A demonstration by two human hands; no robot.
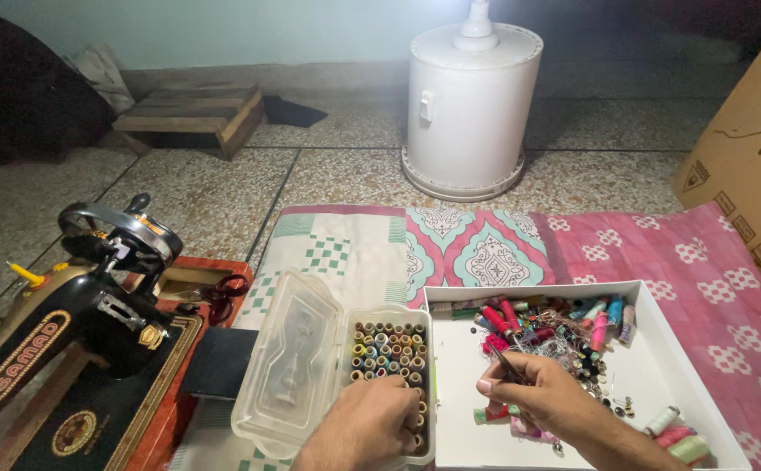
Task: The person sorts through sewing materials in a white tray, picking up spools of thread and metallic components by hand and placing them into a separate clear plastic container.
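My left hand (370,420) rests on the near end of a clear plastic case (388,377) packed with upright thread spools, fingers curled over several of them. Its hinged lid (288,362) lies open to the left. My right hand (533,394) hovers inside a white shallow box (659,349) and pinches a thin dark tool (504,360), possibly small scissors or tweezers. A heap of loose coloured thread spools, bobbins and pins (555,327) fills the box's far side. More spools (677,433) lie at its near right corner.
A black sewing machine (75,331) with a hand wheel stands at the left on a wooden base, red-handled scissors (219,292) beside it. A patterned quilt (520,249) covers the floor. A white cylindrical appliance (472,105), a wooden stool (193,113) and a cardboard box (751,157) stand behind.
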